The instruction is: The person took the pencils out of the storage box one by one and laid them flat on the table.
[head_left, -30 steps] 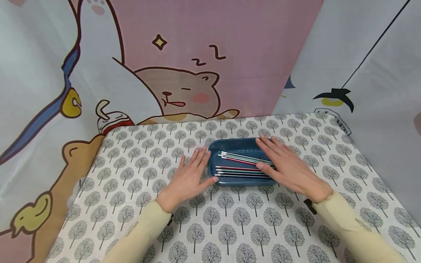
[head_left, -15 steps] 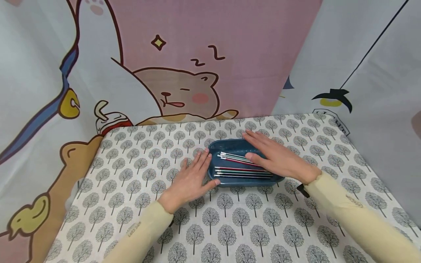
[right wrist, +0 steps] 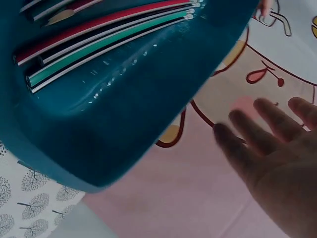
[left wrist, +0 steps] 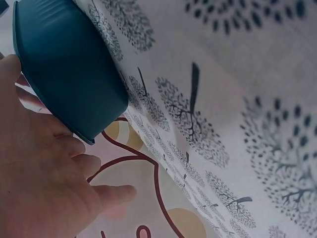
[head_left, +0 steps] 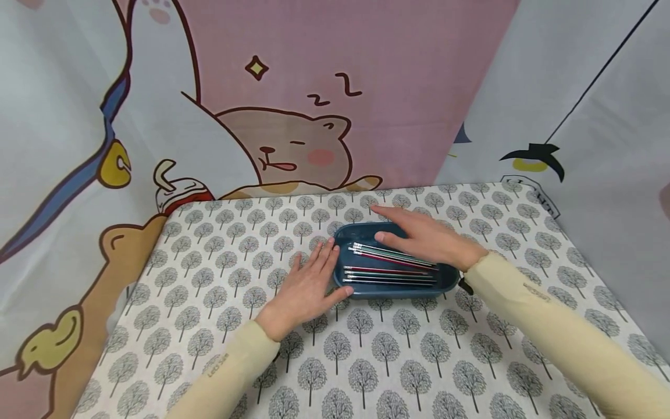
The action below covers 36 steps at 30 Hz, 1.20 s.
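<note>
A dark blue-green rectangular tray [head_left: 447, 282] lies on the table, holding several striped pencils [head_left: 389, 273] in two loose groups, their ferrule ends toward the left. My left hand [head_left: 309, 285] rests against the tray's left end with its fingers straight and its thumb at the near corner. The left wrist view shows that hand [left wrist: 44, 168] beside the tray's outer wall [left wrist: 69, 64]. Above the tray's far right part hovers my right hand [head_left: 426, 235], fingers extended, holding nothing. In the right wrist view the right hand [right wrist: 282, 153] is apart from the tray [right wrist: 129, 134]; one pencil's sharpened tip [right wrist: 60, 17] shows there.
A white cloth [head_left: 361, 372] printed with grey trees covers the table. Behind and at both sides hang curtains with cartoon animals, among them a sleeping bear [head_left: 293, 142] on pink.
My right hand has moved left along the tray and slightly up, uncovering the tray's right end and the pencils' right ends. The left hand has hardly moved.
</note>
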Each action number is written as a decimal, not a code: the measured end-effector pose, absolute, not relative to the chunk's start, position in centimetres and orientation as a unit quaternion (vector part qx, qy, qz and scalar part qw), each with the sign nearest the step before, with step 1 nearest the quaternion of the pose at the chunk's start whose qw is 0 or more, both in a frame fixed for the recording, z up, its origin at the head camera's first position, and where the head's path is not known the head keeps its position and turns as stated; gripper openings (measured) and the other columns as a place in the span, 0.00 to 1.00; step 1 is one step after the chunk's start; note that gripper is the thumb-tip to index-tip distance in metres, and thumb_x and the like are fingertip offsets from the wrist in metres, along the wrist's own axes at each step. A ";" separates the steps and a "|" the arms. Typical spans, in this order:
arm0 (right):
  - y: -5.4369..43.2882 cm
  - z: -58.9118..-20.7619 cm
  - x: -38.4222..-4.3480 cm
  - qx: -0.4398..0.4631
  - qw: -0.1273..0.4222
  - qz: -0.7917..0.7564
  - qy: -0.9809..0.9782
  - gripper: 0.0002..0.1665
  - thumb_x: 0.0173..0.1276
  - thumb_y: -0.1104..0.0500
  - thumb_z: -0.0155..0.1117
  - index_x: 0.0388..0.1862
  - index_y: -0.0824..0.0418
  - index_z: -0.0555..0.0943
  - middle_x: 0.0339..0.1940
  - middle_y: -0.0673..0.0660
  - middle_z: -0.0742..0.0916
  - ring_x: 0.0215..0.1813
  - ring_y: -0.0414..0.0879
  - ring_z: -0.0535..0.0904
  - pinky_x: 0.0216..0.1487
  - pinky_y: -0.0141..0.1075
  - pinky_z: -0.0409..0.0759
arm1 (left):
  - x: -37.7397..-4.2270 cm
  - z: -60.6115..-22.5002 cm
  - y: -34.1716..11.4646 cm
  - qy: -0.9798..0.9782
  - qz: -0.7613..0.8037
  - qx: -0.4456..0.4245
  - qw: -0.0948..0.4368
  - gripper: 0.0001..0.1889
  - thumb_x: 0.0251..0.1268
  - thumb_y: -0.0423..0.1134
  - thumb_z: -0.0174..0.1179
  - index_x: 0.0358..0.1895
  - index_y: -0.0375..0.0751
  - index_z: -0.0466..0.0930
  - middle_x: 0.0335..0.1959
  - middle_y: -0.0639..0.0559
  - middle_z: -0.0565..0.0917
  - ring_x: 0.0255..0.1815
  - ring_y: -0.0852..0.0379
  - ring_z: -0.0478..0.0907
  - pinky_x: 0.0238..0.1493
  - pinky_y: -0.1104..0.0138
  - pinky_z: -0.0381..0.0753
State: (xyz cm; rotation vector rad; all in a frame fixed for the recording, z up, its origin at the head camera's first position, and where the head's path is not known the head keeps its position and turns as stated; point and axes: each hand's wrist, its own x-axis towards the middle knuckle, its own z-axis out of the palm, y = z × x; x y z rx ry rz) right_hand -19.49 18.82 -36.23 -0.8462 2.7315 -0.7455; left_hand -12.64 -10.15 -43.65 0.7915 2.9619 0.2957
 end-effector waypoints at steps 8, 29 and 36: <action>17.4 -37.4 -21.1 -0.312 0.100 -0.258 0.909 0.39 0.80 0.34 0.53 0.81 0.52 0.67 0.76 0.55 0.76 0.76 0.54 0.70 0.76 0.56 0.67 | -12.8 -43.8 -10.0 0.962 0.097 0.252 0.041 0.50 0.76 0.72 0.42 0.85 0.39 0.43 0.86 0.47 0.39 0.86 0.44 0.42 0.79 0.36 0.49; 15.8 -39.9 -23.8 -0.356 0.143 -0.221 0.897 0.24 0.72 0.54 0.70 0.62 0.66 0.84 0.56 0.60 0.89 0.55 0.51 0.86 0.60 0.48 0.84 | -12.7 -43.8 -10.0 0.962 0.101 0.250 0.049 0.50 0.76 0.71 0.43 0.85 0.39 0.41 0.87 0.46 0.40 0.86 0.46 0.41 0.79 0.37 0.49; 16.0 -40.9 -24.2 -0.341 0.174 -0.188 0.904 0.23 0.73 0.56 0.69 0.61 0.68 0.84 0.56 0.61 0.89 0.54 0.51 0.87 0.59 0.48 0.84 | -12.7 -43.7 -10.0 0.962 0.102 0.248 0.052 0.50 0.76 0.73 0.41 0.85 0.39 0.40 0.86 0.48 0.38 0.86 0.45 0.43 0.79 0.36 0.49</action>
